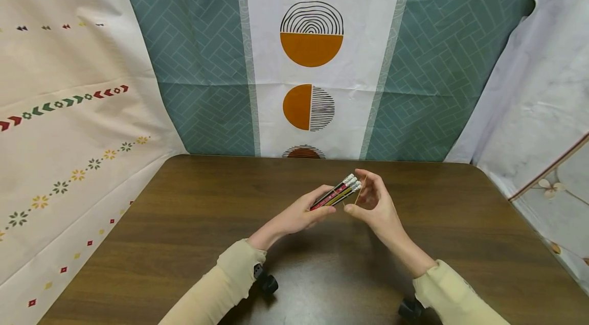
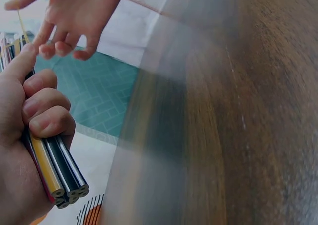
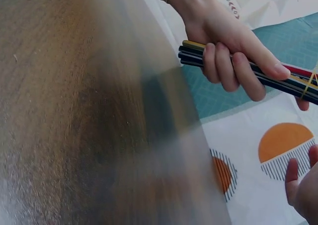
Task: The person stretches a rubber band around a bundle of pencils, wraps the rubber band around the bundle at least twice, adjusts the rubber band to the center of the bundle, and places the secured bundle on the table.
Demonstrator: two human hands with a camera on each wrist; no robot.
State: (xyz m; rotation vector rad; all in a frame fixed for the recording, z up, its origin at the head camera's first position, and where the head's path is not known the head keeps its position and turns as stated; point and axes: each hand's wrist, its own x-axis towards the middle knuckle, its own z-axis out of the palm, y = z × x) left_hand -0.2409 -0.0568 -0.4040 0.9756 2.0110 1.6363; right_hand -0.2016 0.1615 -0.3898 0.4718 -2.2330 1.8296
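A bundle of pencils point(image 1: 337, 194), in black, red and yellow with pale erasers, is tilted up to the right above the table. My left hand point(image 1: 303, 212) grips it around the middle, fingers wrapped around it in the left wrist view. Beside the eraser end, my right hand point(image 1: 381, 212) holds a thin yellow rubber band point(image 1: 361, 191), stretched between thumb and fingers. In the right wrist view, the rubber band point(image 3: 309, 85) crosses the pencils point(image 3: 194, 53). The unsharpened pencil ends point(image 2: 72, 192) stick out below my left hand in the left wrist view.
Under both hands lies a brown wooden table point(image 1: 193, 243). A teal and white patterned cloth point(image 1: 202, 59) hangs behind its far edge. Pale cloths hang at the left point(image 1: 69, 136) and right point(image 1: 543, 110).
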